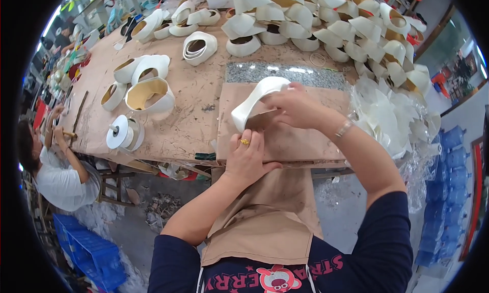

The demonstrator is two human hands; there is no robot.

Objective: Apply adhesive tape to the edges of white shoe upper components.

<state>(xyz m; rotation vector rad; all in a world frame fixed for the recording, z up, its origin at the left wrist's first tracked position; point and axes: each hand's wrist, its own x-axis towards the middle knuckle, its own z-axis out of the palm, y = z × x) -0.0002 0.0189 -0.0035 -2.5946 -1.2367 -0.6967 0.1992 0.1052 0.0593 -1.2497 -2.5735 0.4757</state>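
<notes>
On the workbench (pixel 191 122), white pieces (pixel 354 31) and a spool (pixel 118 133) stand around a board (pixel 310 140), where the right hand (pixel 299 107) grips a smooth, curved white band (pixel 253 98); the left hand's (pixel 246 159) hold is unclear.

"Where is there any lettering?"

"On the navy shirt (pixel 384 234): bold pink capitals (pixel 244 281), near the stitched edge of the apron (pixel 260 239)."

"In one run?"

"Split in two, one part on each side of the bear print (pixel 278 279)."

"Level?"

"No, the part on the right slants toward the shirt's sleeve. Both parts are legible capitals."
</notes>
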